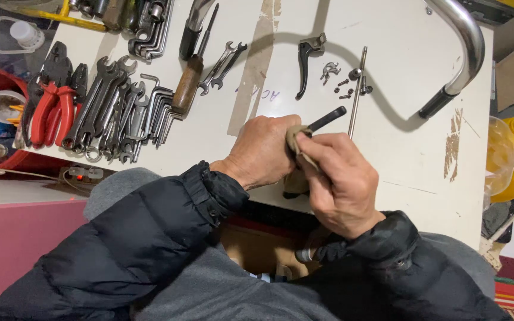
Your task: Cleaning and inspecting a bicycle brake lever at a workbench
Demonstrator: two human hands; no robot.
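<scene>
The white table was evenly and brightly lit from above; soft shadows were cast beneath the handlebar, and focus was kept sharp.

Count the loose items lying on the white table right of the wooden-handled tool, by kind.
Open-ended wrenches: 2
Black brake lever: 1
Long thin metal rod: 1
Chrome handlebar with black grip: 1
Total: 5, leaving out the small bolts and clips, too tiny to count.

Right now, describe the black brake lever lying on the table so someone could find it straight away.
On the white table, look inside the curve of the chrome handlebar. The brake lever lies left of the small loose bolts and thin rod: the only black, curved, hook-shaped part there.
</scene>
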